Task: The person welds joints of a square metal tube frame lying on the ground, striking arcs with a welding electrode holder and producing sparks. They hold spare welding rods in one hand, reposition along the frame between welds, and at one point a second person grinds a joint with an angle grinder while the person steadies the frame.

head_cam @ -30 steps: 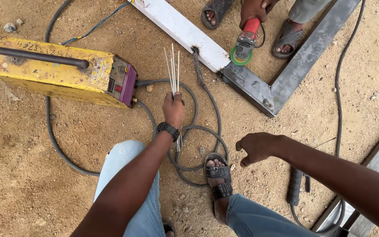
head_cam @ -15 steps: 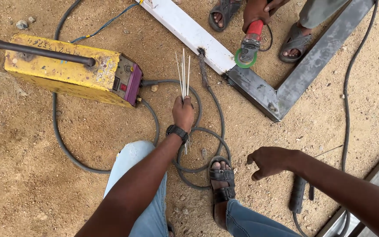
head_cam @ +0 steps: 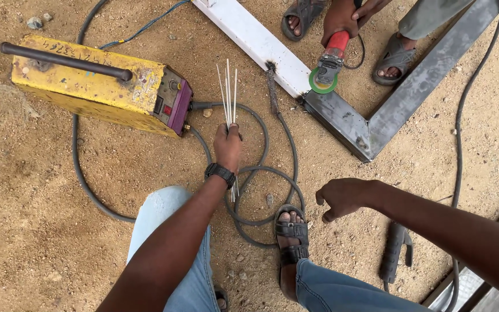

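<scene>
Seen from above, the left hand (head_cam: 227, 147) is closed around a bundle of thin welding rods (head_cam: 227, 95), gripped near their lower third. Their long axis runs away from the person, the free tips fanning out just beside the purple front of the yellow welding machine (head_cam: 96, 86); short ends protrude below the fist, over the coiled grey cable (head_cam: 261, 173). The right hand (head_cam: 345, 198) holds nothing, fingers loosely curled, and hangs well apart from the rods; the dark electrode holder (head_cam: 394, 254) lies on the sandy ground (head_cam: 41, 231) below it. Another person's hand (head_cam: 340, 20) steers a red angle grinder (head_cam: 327, 63) against the metal frame (head_cam: 371, 124).
</scene>
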